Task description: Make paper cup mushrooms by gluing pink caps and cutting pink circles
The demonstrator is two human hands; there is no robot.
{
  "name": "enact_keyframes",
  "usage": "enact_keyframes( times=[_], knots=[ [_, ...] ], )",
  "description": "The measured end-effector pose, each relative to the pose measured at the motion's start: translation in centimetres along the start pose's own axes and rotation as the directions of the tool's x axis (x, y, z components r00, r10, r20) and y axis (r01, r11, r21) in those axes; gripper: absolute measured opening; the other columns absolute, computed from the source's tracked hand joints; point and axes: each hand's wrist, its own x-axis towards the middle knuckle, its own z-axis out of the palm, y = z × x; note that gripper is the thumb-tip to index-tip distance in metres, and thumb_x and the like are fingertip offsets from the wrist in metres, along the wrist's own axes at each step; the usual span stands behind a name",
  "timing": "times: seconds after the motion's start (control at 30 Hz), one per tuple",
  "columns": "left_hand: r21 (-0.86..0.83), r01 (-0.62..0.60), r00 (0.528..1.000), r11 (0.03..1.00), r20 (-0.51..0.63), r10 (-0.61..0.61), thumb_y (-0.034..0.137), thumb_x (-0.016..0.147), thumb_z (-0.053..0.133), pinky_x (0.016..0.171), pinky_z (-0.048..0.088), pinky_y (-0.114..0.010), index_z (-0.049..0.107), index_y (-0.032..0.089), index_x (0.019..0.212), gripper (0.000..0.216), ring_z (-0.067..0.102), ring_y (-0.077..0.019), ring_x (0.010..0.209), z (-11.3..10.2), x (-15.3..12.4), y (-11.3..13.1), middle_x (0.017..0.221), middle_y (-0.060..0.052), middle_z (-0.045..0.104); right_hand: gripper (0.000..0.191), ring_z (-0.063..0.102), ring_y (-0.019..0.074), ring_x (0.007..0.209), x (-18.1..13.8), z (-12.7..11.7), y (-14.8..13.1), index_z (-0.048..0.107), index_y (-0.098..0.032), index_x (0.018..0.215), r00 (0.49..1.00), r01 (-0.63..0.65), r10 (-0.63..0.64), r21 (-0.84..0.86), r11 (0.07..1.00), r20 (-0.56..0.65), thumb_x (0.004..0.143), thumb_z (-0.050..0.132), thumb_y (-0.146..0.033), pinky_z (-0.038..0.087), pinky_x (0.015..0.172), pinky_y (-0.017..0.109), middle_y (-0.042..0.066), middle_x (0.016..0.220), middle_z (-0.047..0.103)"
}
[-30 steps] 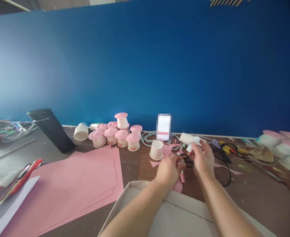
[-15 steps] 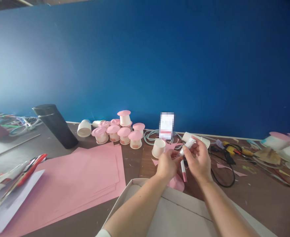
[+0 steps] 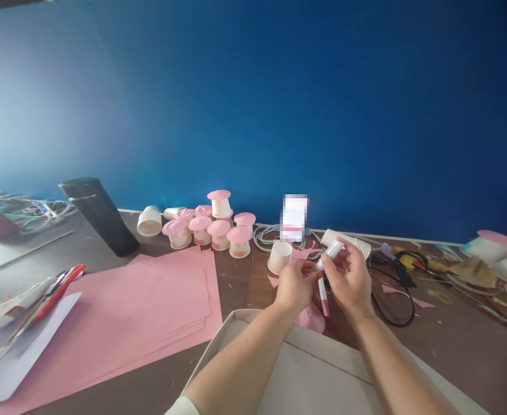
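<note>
Both my hands are closed on a small white tube (image 3: 332, 252), held slanted above the table. My right hand (image 3: 351, 285) grips its upper part between thumb and fingers. At the lower end, my left hand (image 3: 294, 288) pinches it with the fingertips, which hide that end. A slim white and dark-pink stick (image 3: 324, 300) shows just below the tube, between the hands. A pink paper piece (image 3: 313, 319) lies under my left wrist, partly covered. Just beyond my left hand stands a white paper cup (image 3: 280, 258).
Several cups with pink paper tops (image 3: 239, 242) stand at the back. Pink sheets (image 3: 150, 300), red-handled scissors (image 3: 59, 294) and a black bottle (image 3: 102, 216) are on the left. A pale box (image 3: 322, 380) lies under my forearms. Stacked cups (image 3: 344, 242) and a black cable (image 3: 394, 323) lie right.
The view has shifted slightly, moving the scene a little to the right in the picture. Both hands keep their grip on the white tube, with almost no other visible change.
</note>
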Motion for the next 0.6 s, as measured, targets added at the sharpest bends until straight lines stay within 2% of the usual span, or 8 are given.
enact_keyframes(
  times=[0.3,0.6],
  knots=[
    [0.069,0.03,1.0,0.997,-0.009,-0.03,0.04,0.075,0.073,0.07,0.049,-0.029,0.066,0.014,0.096,0.034,0.063,-0.0192,0.078,-0.4,-0.6,1.4,0.087,-0.009,0.069,0.058,0.067,0.0237,0.088,0.0,0.0,0.2,0.048,-0.02,0.13,1.0,0.015,-0.015,-0.02,1.0,0.009,0.079,0.069,-0.038,0.057,0.079,0.039,0.011,0.105,0.066],
    [0.041,-0.008,1.0,0.999,-0.015,0.008,0.036,0.079,0.069,0.067,0.048,-0.027,0.065,0.014,0.096,0.028,0.063,-0.0182,0.077,-0.2,-0.3,0.5,0.09,-0.009,0.07,0.059,0.067,0.0234,0.088,0.0,0.0,0.1,0.048,-0.02,0.13,0.999,-0.03,0.032,-0.039,0.999,0.033,0.079,0.069,-0.039,0.056,0.079,0.038,0.01,0.105,0.066]
  ],
)
